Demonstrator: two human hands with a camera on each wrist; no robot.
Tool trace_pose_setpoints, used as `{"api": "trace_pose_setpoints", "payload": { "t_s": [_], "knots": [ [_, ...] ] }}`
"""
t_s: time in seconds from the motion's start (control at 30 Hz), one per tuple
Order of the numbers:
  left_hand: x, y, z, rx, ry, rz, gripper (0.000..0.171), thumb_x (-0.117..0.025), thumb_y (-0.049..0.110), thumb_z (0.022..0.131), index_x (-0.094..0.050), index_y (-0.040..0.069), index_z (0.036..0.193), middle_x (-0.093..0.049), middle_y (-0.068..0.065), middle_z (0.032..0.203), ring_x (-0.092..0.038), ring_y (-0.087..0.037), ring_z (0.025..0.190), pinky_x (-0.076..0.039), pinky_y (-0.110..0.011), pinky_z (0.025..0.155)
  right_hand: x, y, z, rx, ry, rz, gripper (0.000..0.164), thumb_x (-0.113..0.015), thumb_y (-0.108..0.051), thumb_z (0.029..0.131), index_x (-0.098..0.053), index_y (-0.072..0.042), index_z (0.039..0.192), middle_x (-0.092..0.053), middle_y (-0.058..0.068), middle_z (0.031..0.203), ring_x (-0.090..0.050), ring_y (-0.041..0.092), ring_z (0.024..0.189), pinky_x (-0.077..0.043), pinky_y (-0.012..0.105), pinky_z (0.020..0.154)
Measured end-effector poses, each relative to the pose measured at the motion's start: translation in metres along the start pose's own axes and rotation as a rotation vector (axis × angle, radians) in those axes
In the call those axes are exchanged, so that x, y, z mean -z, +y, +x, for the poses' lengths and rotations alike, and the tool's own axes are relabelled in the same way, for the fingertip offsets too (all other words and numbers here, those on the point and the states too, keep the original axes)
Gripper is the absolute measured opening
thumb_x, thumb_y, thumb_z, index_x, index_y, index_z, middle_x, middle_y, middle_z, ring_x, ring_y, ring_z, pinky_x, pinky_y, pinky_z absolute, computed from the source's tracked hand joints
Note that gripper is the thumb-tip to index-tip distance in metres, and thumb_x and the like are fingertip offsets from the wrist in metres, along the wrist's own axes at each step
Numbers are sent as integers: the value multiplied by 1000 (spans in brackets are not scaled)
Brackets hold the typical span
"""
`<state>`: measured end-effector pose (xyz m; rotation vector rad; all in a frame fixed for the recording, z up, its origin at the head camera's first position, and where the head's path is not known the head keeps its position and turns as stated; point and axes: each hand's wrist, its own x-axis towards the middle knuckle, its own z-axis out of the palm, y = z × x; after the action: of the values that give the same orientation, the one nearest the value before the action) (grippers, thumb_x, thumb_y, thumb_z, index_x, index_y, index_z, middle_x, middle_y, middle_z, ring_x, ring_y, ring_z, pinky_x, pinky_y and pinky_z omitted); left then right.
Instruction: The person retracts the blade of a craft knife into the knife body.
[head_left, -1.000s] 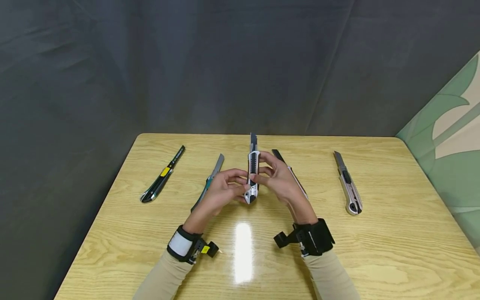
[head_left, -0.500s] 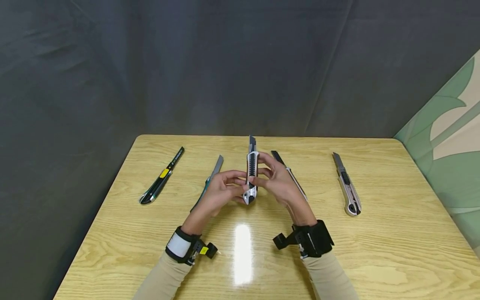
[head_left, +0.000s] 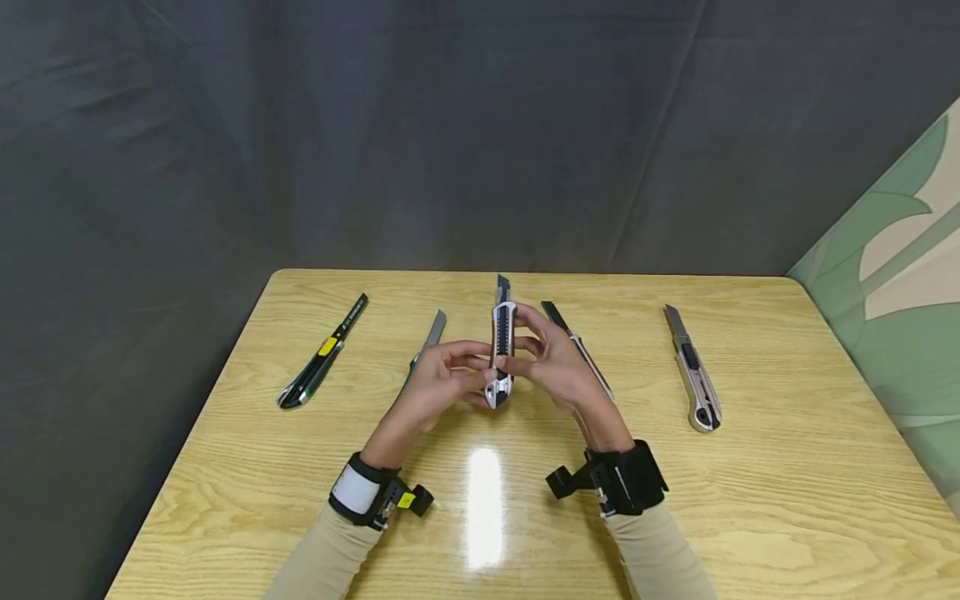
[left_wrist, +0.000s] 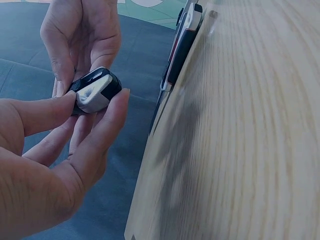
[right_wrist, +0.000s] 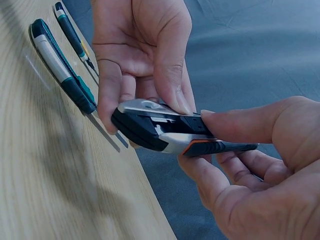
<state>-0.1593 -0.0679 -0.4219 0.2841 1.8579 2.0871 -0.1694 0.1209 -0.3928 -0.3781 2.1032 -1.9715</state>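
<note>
A silver and black utility knife (head_left: pixel 504 329) is held up above the table's middle, its dark blade (head_left: pixel 503 288) pointing away. My left hand (head_left: pixel 438 385) pinches the rear end of its handle between thumb and fingers. From the other side, my right hand (head_left: pixel 564 367) grips the handle, fingers curled behind it. In the right wrist view, the right thumb (right_wrist: pixel 240 125) presses on the black slider of the knife (right_wrist: pixel 175 142), beside the left thumb (right_wrist: pixel 175 85). The left wrist view shows the handle's rear end (left_wrist: pixel 95 95) between the left thumb and fingers.
On the wooden table (head_left: pixel 795 467) lie a black-green knife with a yellow patch (head_left: pixel 322 357) at left and a teal knife (head_left: pixel 433 329) partly behind my left hand. Another knife (head_left: pixel 592 362) lies beside my right hand, and a silver one (head_left: pixel 696 371) farther right. A dark curtain (head_left: pixel 480 133) hangs behind.
The right thumb has slid back along the held knife, and a shorter length of blade sticks out of the handle. Both hands otherwise keep their places; the other knives lie still.
</note>
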Motion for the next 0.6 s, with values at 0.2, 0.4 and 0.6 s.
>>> {"api": "trace_pose_setpoints", "payload": {
  "t_s": [0.2,0.4,0.6],
  "knots": [
    [1,-1,-1,-5,-1,-4,32,-67,2,85,-63,4,116,-57,-29,102,-65,-35,78,-55,-65,71,-1,2,0,23,-11,-20,73,-68,8,79,-41,-22,139,-40,15,130,-54,27,108,-56,28,75],
    [0,5,-2,-8,42,0,31,-70,6,83,-66,8,114,-58,-27,102,-66,-33,79,-52,-69,74,0,-3,-1,34,4,-2,70,-69,2,81,-41,-22,140,-41,16,131,-55,26,109,-56,26,77],
    [-1,10,-2,-20,61,36,32,-72,11,82,-67,9,114,-60,-27,104,-67,-32,81,-55,-65,73,2,-8,-3,-12,22,-70,61,-70,-9,84,-46,-26,137,-47,11,127,-55,27,105,-57,37,79]
  ]
}}
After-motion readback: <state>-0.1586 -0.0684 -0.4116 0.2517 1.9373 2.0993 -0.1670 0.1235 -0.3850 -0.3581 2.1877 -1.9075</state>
